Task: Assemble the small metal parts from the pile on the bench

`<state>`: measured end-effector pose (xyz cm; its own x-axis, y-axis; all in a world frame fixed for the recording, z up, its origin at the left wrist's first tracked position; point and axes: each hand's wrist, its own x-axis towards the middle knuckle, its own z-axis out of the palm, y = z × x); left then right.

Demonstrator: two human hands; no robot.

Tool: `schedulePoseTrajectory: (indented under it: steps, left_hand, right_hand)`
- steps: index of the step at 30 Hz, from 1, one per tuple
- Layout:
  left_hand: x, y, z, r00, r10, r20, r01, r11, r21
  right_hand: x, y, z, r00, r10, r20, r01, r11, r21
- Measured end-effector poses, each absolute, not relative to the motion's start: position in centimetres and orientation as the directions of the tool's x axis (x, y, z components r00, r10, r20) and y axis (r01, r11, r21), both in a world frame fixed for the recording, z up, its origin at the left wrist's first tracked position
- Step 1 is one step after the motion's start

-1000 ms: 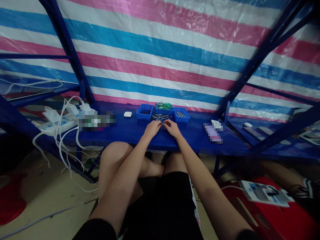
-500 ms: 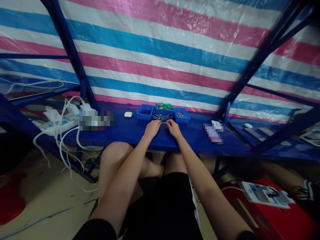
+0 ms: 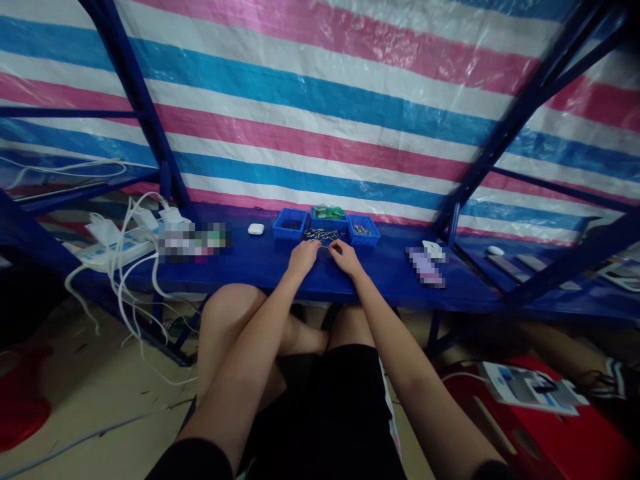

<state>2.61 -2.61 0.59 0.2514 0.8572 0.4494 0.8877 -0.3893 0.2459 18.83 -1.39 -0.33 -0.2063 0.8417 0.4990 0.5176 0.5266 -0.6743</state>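
Note:
My left hand point(image 3: 303, 257) is closed in a pinch on a thin, shiny metal piece point(image 3: 325, 247), whose exact kind is too small to make out. Across the small gap, my right hand point(image 3: 344, 256) has its fingertips pinched at the other end of that piece. Just beyond my fingers lies a loose pile of slim metal parts point(image 3: 323, 235). Three blue bins surround the pile: the left bin point(image 3: 289, 235) holds dark small parts, the middle bin point(image 3: 329, 224) green plastic-looking items, and the right bin point(image 3: 365, 240) small silvery parts.
On the blue table point(image 3: 250, 267), a white case point(image 3: 256, 229) sits to the left. Further left is a power strip point(image 3: 117, 250) with tangled white cables. A blurred purple item point(image 3: 425, 268) lies to the right. Blue metal posts flank the striped sheet point(image 3: 320, 107).
My right fingertips have shifted slightly to the left, closer to my left hand. The pinch on the thin piece stays over the same spot, and the bins have not moved.

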Motion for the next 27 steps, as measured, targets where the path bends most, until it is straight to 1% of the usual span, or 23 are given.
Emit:
schedulePoseTrajectory:
  steps: [4, 7, 9, 11, 13, 15, 18, 21, 24, 27]
  left_hand:
    - [2.6, -2.8, 0.7, 0.239, 0.866, 0.439, 0.888, -0.378, 0.262]
    - [2.8, -3.0, 0.9, 0.195, 0.877, 0.438, 0.891, -0.345, 0.294]
    - [2.8, -3.1, 1.0, 0.169, 0.888, 0.428, 0.892, -0.323, 0.317]
    - [2.9, -3.2, 1.0, 0.159, 0.897, 0.412, 0.893, -0.309, 0.328]
    - [2.9, -3.2, 1.0, 0.161, 0.900, 0.405, 0.895, -0.305, 0.324]
    - [2.9, -3.1, 0.9, 0.167, 0.897, 0.409, 0.897, -0.311, 0.314]
    - [2.9, -2.9, 0.6, 0.182, 0.889, 0.421, 0.897, -0.325, 0.299]
    - [2.8, -2.7, 0.5, 0.195, 0.886, 0.421, 0.898, -0.333, 0.287]
    - [2.7, -2.7, 0.4, 0.206, 0.881, 0.425, 0.899, -0.343, 0.274]
    - [2.7, -2.6, 0.4, 0.213, 0.879, 0.426, 0.897, -0.349, 0.271]
  right_hand:
    - [18.9, -1.4, -0.3, -0.207, 0.841, 0.500, 0.540, 0.525, -0.658]
    - [18.9, -1.4, -0.3, -0.176, 0.845, 0.505, 0.543, 0.511, -0.666]
    - [19.1, -1.3, -0.2, -0.108, 0.854, 0.509, 0.545, 0.479, -0.688]
    - [19.3, -1.1, -0.1, -0.001, 0.863, 0.506, 0.538, 0.427, -0.727]
    - [19.6, -0.9, -0.1, 0.102, 0.852, 0.513, 0.505, 0.400, -0.765]
    - [19.9, -0.7, -0.1, 0.168, 0.836, 0.522, 0.446, 0.408, -0.797]
    - [20.0, -0.5, -0.3, 0.191, 0.846, 0.498, 0.355, 0.413, -0.839]
    - [19.9, -0.4, -0.4, 0.202, 0.862, 0.465, 0.317, 0.392, -0.864]
    - [20.1, -0.3, -0.5, 0.246, 0.867, 0.433, 0.346, 0.338, -0.875]
    - [20.6, -0.3, -0.4, 0.353, 0.842, 0.408, 0.411, 0.252, -0.876]
